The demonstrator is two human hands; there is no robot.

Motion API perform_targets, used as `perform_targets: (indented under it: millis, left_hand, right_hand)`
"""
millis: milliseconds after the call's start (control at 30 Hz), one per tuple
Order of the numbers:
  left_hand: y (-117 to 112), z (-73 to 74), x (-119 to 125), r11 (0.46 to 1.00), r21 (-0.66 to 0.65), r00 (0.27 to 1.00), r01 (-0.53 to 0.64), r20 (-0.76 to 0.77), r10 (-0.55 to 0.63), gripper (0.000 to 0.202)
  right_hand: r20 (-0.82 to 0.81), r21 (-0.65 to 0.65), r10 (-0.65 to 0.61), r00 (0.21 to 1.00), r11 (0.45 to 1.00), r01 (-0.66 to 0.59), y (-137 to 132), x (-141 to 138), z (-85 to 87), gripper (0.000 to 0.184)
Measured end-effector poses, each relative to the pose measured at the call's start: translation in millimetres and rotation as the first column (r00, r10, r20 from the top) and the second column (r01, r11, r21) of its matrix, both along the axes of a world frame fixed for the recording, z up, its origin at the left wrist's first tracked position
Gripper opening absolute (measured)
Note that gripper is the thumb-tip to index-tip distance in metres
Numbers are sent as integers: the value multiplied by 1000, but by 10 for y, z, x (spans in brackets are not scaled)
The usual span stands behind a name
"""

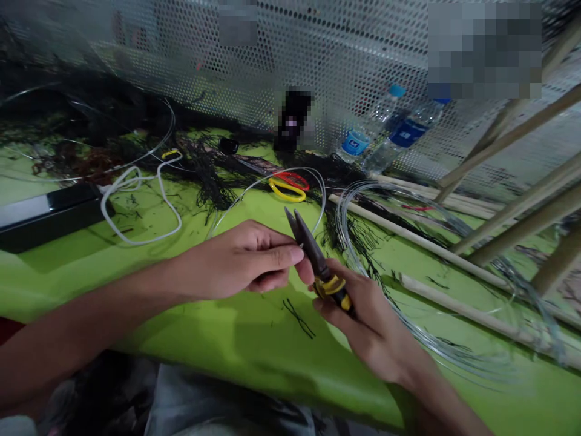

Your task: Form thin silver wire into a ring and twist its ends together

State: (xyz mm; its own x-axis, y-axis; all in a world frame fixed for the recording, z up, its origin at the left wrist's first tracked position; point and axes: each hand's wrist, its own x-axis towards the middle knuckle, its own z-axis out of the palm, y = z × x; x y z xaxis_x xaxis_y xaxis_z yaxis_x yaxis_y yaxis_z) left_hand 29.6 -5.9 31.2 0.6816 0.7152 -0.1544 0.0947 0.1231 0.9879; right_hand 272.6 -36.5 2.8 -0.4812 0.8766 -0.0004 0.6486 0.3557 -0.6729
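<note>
My right hand (370, 309) is closed around needle-nose pliers (311, 245) with yellow and black handles, their jaws angled up and slightly apart at the tips. Beside the jaws, my left hand (254, 260) pinches thumb against fingers on a thin pale wire (325, 203); a tiny bright end shows at the thumb tip. The wire loops up and away behind both hands. Whether the pliers' blades touch the wire, I cannot tell. Just beyond the loop lie scissors (287, 192) with one red and one yellow handle.
A coil of clear wire (342, 212) lies right on the green table (218, 339), near wooden sticks (408, 239). Black stringy fibres (213, 181) are strewn behind. Two water bottles (356, 142) lean against the perforated metal panel (190, 66). A black box (54, 212) and white cord (166, 203) are left.
</note>
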Motion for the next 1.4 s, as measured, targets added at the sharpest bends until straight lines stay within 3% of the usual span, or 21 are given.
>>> perform_targets:
  millis: [233, 533, 700, 833, 1000, 1100, 1200, 1400]
  left_hand:
    - [-23, -36, 12, 999, 36, 1000, -10, 8, 10, 28]
    - [-5, -140, 62, 978, 191, 984, -87, -135, 114, 32]
    - [6, -173, 80, 946, 309, 966, -95, -201, 163, 32]
    - [5, -204, 90, 870, 482, 929, -103, -267, 258, 40]
    - [-16, -298, 116, 681, 731, 871, -34, -313, 379, 37]
    - [-14, -342, 112, 592, 806, 850, 6, -316, 422, 32]
    - [9, -351, 86, 557, 830, 839, 12, -312, 446, 30]
    - [41, -348, 63, 509, 861, 829, -9, -278, 486, 31]
  right_hand:
    - [1, -125, 31, 1000, 992, -31, -6, 155, 5, 28]
    - [133, 87, -56, 989, 995, 45, -93, 338, -167, 44]
    - [188, 68, -47, 981, 997, 35, -62, 240, -117, 37]
    - [178, 1, -76, 981, 997, 77, -11, 202, -71, 35]
    - [160, -189, -186, 969, 958, 215, 1, 295, -19, 47]
    - [196, -228, -220, 956, 937, 263, -3, 338, -12, 56]
    - [180, -176, -220, 959, 952, 251, -20, 339, -45, 60]
    - [159, -140, -146, 976, 976, 169, -46, 261, -72, 49]
